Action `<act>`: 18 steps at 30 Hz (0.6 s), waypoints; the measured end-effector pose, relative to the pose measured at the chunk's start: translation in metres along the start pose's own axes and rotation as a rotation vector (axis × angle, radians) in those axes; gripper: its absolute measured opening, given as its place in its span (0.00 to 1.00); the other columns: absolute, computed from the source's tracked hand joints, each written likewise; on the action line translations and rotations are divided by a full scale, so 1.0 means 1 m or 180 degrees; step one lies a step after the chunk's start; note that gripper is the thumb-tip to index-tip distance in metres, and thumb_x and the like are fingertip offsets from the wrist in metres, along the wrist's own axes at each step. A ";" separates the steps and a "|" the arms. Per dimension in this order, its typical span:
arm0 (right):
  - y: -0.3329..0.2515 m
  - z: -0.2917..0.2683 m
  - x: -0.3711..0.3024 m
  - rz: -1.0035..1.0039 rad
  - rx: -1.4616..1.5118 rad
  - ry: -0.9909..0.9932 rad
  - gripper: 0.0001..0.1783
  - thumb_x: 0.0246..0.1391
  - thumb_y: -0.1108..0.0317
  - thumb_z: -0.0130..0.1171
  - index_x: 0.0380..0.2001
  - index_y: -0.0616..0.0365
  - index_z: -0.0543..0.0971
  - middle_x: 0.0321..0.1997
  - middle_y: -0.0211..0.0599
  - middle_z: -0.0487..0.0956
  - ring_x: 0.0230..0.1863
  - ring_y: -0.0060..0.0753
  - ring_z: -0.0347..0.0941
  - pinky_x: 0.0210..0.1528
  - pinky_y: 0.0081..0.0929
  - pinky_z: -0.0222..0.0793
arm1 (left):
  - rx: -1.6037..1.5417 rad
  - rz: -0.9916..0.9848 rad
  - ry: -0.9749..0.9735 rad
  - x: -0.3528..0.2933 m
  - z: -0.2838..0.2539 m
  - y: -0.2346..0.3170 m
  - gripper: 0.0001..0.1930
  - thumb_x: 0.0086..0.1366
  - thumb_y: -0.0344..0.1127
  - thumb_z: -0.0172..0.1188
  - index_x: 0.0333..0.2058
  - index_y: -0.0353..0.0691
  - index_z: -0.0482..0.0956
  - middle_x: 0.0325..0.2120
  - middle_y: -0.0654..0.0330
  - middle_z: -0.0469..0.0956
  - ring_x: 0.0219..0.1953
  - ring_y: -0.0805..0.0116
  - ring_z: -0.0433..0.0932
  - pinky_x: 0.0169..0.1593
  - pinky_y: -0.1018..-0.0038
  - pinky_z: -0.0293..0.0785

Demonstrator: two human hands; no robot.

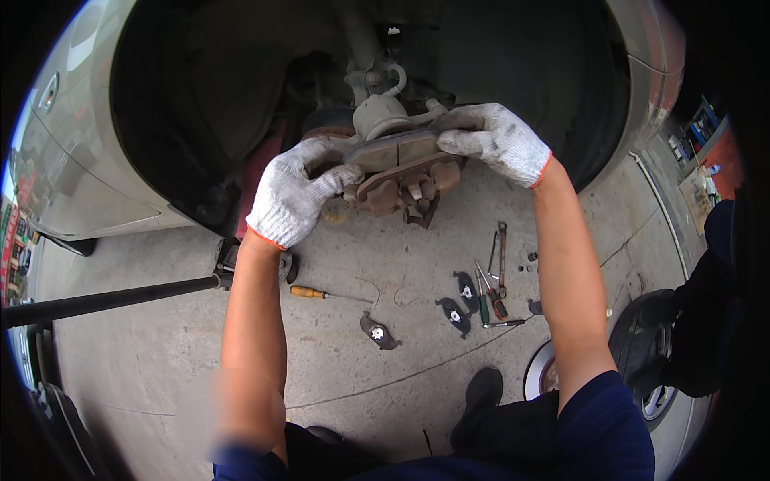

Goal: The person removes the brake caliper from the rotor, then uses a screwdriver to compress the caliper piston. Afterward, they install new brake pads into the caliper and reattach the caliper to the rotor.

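Note:
In front of me, inside the open wheel arch (pixel 513 64), sits a brake assembly with a grey round housing (pixel 379 115) and a rusty brown caliper part (pixel 413 186). Between them lies a brake pad (pixel 395 152) with a groove across its middle. My left hand (pixel 293 188), in a white knitted glove, closes on the pad's left end, thumb toward me. At its right end my right hand (pixel 497 143), gloved alike and dirty at the fingers, grips with thumb and fingers. Some fingertips are hidden behind the parts.
On the concrete floor lie an orange-handled screwdriver (pixel 309 293), a loose brake pad (pixel 378 331), two more pads (pixel 455 317), and a wrench (pixel 502 260). A jack's long black handle (pixel 112 301) comes in from the left. A wheel (pixel 654 353) and a person's dark-clothed leg (pixel 698 321) are at right.

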State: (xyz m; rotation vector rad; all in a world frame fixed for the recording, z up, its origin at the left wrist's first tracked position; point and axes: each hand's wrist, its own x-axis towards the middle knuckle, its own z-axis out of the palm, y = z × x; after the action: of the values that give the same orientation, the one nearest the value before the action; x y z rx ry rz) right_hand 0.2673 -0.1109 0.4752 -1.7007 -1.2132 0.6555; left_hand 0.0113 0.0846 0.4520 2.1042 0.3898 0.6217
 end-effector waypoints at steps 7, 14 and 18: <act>0.001 0.000 0.001 -0.0021 -0.0152 0.0141 0.22 0.60 0.62 0.74 0.52 0.67 0.87 0.46 0.41 0.89 0.48 0.32 0.83 0.54 0.30 0.79 | 0.0420 0.0067 0.0047 -0.001 0.004 -0.002 0.21 0.63 0.35 0.78 0.52 0.32 0.87 0.44 0.53 0.89 0.45 0.67 0.85 0.54 0.69 0.81; 0.009 -0.001 0.001 -0.0159 -0.0253 0.0075 0.19 0.57 0.64 0.75 0.49 0.63 0.89 0.46 0.40 0.88 0.47 0.32 0.83 0.54 0.31 0.79 | 0.0543 0.0601 0.0122 0.000 0.010 -0.016 0.19 0.60 0.33 0.77 0.50 0.33 0.87 0.41 0.50 0.86 0.42 0.57 0.87 0.49 0.66 0.83; 0.016 -0.001 0.002 -0.0296 -0.0174 0.0109 0.18 0.56 0.64 0.75 0.47 0.62 0.89 0.46 0.41 0.88 0.49 0.33 0.83 0.56 0.32 0.79 | 0.0740 0.0708 0.0237 -0.001 0.011 -0.015 0.18 0.59 0.35 0.77 0.45 0.32 0.88 0.39 0.49 0.85 0.39 0.54 0.86 0.45 0.66 0.83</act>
State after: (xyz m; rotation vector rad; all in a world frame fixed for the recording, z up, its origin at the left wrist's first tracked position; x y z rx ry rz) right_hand 0.2762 -0.1112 0.4613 -1.6828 -1.2882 0.5392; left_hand 0.0161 0.0854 0.4343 2.3722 0.2818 0.8191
